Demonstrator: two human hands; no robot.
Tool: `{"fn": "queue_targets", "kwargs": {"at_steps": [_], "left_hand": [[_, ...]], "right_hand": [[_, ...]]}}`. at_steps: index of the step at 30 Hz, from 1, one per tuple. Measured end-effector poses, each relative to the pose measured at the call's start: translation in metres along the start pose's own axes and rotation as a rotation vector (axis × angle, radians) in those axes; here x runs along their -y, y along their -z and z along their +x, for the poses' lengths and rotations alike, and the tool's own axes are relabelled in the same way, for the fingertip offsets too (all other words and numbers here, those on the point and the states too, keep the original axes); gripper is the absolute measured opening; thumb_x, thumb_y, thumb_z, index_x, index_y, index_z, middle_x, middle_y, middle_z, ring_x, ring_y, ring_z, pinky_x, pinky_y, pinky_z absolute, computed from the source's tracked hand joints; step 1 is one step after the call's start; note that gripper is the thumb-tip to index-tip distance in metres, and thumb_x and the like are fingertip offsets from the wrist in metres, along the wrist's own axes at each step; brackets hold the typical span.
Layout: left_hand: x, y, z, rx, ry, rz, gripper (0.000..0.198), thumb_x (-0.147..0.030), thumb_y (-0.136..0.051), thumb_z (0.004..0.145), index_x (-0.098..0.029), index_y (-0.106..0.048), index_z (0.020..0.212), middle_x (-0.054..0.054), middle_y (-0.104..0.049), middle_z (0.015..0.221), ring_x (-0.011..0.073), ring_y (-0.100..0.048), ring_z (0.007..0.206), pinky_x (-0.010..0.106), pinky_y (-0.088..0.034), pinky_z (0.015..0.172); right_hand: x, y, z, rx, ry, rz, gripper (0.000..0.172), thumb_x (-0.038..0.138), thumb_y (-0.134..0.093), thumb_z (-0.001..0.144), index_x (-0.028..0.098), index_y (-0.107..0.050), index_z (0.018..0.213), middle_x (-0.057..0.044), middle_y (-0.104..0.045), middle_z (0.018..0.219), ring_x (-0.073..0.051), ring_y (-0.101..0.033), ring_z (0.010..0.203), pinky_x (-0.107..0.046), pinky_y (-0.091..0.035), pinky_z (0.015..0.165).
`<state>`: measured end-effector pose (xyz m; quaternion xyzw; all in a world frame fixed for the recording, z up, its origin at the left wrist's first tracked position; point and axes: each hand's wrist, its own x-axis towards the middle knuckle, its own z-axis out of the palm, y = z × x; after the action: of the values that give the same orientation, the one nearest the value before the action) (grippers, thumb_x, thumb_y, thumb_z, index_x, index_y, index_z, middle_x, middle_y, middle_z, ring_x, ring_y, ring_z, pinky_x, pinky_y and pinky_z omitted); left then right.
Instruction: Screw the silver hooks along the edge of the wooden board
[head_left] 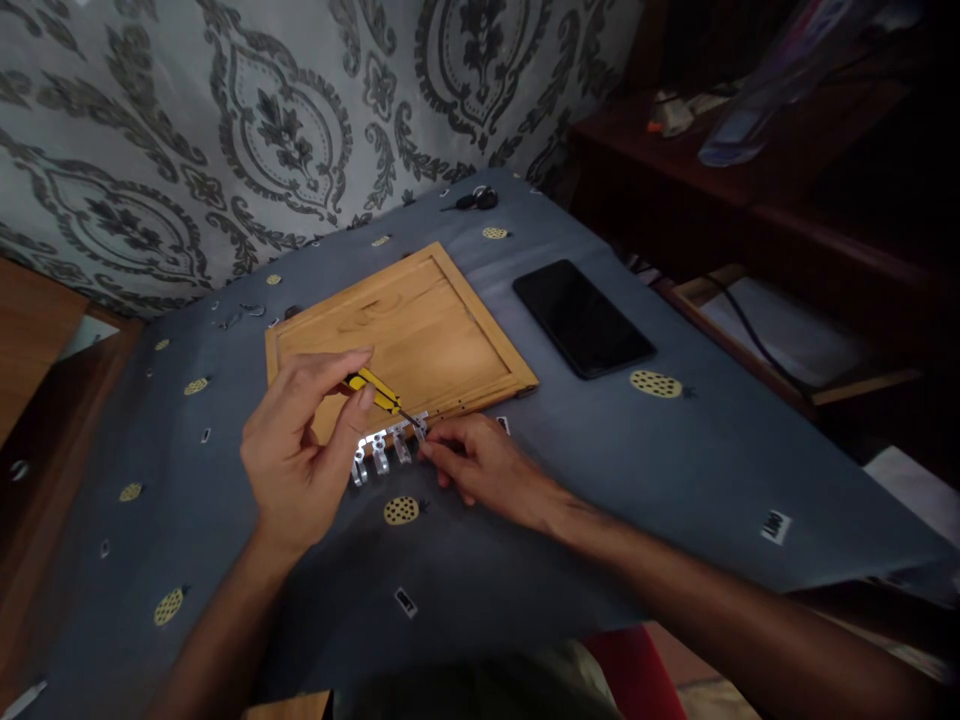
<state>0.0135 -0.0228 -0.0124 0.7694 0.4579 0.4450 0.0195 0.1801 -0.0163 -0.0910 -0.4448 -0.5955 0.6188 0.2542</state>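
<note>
My left hand pinches a small yellow-and-black screwdriver, its tip slanting down toward a shiny metal hook rack. The rack lies against the near edge of a wooden framed panel on a blue-grey cloth. My right hand rests just right of the rack, with its fingertips closed at the rack's right end, beside the screwdriver tip. Whether those fingers hold a screw is too small to tell.
A black phone lies right of the panel. Small metal parts and a dark object sit near the patterned wall. Dark wooden furniture stands to the right, and a wooden surface to the left.
</note>
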Motion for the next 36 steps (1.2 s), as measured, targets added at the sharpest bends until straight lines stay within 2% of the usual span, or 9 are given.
{"fn": "queue_targets", "kwargs": {"at_steps": [4,8,15,20,27,36], "left_hand": [[0.0027,-0.0028,-0.0022,-0.030,0.030,-0.021,0.030,-0.016,-0.069,0.086,-0.033,-0.067,0.110,0.000,-0.069,0.098,0.0169,-0.065,0.091,0.036,-0.056,0.078],[0.0017,-0.0027,-0.0031,-0.037,0.050,-0.047,0.026,-0.013,-0.071,0.084,-0.029,-0.069,0.103,-0.001,-0.069,0.092,0.0155,-0.065,0.087,0.034,-0.055,0.076],[0.0002,-0.0044,-0.0057,-0.036,0.165,-0.094,0.030,-0.013,-0.070,0.084,-0.024,-0.066,0.112,0.001,-0.072,0.099,0.0147,-0.070,0.090,0.032,-0.059,0.080],[0.0029,-0.0048,-0.0046,-0.071,0.114,-0.079,0.027,-0.015,-0.076,0.080,-0.025,-0.068,0.103,-0.001,-0.069,0.095,0.0133,-0.068,0.087,0.029,-0.057,0.076],[0.0011,-0.0016,-0.0009,-0.041,0.080,-0.043,0.028,-0.010,-0.071,0.083,-0.026,-0.069,0.106,-0.002,-0.071,0.096,0.0105,-0.068,0.085,0.025,-0.059,0.076],[0.0007,-0.0014,0.0015,-0.155,0.117,-0.095,0.024,-0.016,-0.070,0.085,-0.028,-0.068,0.106,-0.002,-0.069,0.095,0.0121,-0.068,0.086,0.028,-0.061,0.076]], "right_hand": [[0.0010,0.0002,-0.0005,-0.008,-0.010,-0.004,0.027,0.020,-0.051,0.090,0.018,-0.055,0.063,0.003,-0.057,0.053,-0.007,-0.046,0.036,-0.020,-0.034,0.041],[0.0037,0.0009,-0.0012,-0.006,-0.018,-0.016,0.027,0.017,-0.050,0.090,0.018,-0.054,0.063,0.004,-0.057,0.053,-0.006,-0.046,0.036,-0.020,-0.035,0.042],[0.0032,0.0008,-0.0008,0.006,-0.006,-0.005,0.029,0.017,-0.051,0.091,0.017,-0.053,0.062,0.004,-0.056,0.053,-0.006,-0.046,0.036,-0.018,-0.033,0.040],[0.0037,0.0003,-0.0011,-0.004,-0.018,0.001,0.028,0.016,-0.051,0.090,0.017,-0.055,0.063,0.004,-0.056,0.053,-0.006,-0.046,0.036,-0.019,-0.033,0.039],[0.0002,0.0003,-0.0002,-0.007,0.014,-0.014,0.027,0.017,-0.051,0.090,0.017,-0.056,0.063,0.004,-0.057,0.052,-0.006,-0.046,0.035,-0.019,-0.035,0.040],[-0.0007,-0.0007,0.0011,-0.010,0.016,-0.003,0.026,0.014,-0.052,0.090,0.016,-0.058,0.065,0.005,-0.055,0.051,-0.005,-0.044,0.034,-0.019,-0.034,0.041]]}}
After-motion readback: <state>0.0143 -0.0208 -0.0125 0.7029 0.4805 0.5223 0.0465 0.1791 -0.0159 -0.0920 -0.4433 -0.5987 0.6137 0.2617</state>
